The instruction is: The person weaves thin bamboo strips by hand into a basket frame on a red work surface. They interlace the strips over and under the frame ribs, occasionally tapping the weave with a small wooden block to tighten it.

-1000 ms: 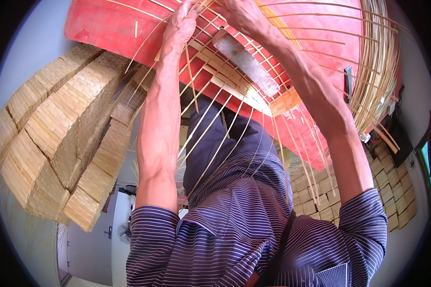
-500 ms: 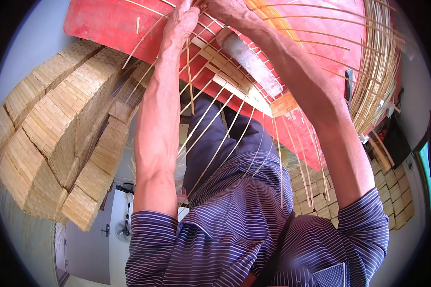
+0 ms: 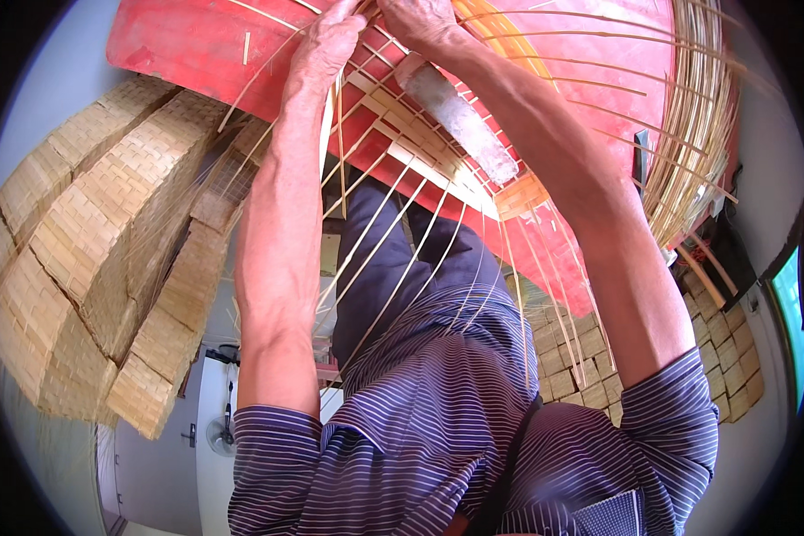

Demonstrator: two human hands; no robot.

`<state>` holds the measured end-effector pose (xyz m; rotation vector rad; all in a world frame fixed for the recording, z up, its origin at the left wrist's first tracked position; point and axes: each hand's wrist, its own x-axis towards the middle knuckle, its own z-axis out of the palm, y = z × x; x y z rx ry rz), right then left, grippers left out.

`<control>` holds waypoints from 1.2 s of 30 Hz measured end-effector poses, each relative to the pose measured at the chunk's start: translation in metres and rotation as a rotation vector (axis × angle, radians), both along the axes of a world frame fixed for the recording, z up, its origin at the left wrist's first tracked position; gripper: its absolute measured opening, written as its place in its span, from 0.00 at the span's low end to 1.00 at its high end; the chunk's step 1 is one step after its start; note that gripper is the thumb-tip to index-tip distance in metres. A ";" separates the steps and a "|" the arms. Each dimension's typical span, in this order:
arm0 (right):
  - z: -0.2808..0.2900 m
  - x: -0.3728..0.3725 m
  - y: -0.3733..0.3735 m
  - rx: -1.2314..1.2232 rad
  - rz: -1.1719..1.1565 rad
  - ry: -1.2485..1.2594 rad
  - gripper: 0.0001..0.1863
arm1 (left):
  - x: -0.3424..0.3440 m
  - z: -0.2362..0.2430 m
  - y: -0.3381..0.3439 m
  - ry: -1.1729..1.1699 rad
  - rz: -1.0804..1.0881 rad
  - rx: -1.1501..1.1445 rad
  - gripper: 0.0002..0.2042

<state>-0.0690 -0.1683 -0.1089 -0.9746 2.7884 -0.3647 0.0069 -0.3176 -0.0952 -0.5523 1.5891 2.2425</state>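
Observation:
On the red work surface (image 3: 188, 45) lies a half-woven open lattice of pale bamboo strips (image 3: 424, 143), with loose ends fanning out over its near edge. A whitish oblong block (image 3: 460, 116) rests across the weave. My left hand (image 3: 329, 40) is at the lattice's far left corner, its fingers closed on a bamboo strip (image 3: 328, 125) that hangs down beside the forearm. Close to it, my right hand (image 3: 422, 20) bends over the weave's far edge with curled fingers; what they grip is hidden. The top of the picture cuts off part of both hands.
Stacked woven bamboo pieces (image 3: 98, 223) stand at the left. A bundle of long thin strips (image 3: 697, 116) curves along the right side, near yellow strips (image 3: 509, 40). More woven pieces (image 3: 724, 357) are stacked low at the right. A fan (image 3: 219, 435) is at lower left.
My left hand has shifted slightly left and down, and a pale strip now shows beside its wrist. My right hand stays near the same spot. The whole view has shifted slightly.

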 end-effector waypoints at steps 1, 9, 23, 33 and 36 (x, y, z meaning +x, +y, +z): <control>0.001 -0.001 -0.002 0.014 -0.011 -0.014 0.15 | -0.001 0.001 -0.001 -0.004 -0.012 -0.037 0.29; -0.010 -0.010 0.007 -0.149 0.065 -0.019 0.15 | -0.009 -0.018 -0.008 0.080 -0.129 -0.338 0.27; -0.024 -0.015 0.008 -0.213 0.121 -0.011 0.11 | 0.020 0.034 -0.033 0.057 -0.160 -0.966 0.22; -0.016 -0.020 0.017 -0.204 0.149 -0.075 0.08 | 0.047 0.062 0.004 -0.159 0.210 -0.600 0.17; -0.014 -0.021 0.020 -0.185 0.145 -0.068 0.07 | 0.041 0.044 -0.007 -0.334 0.665 0.210 0.30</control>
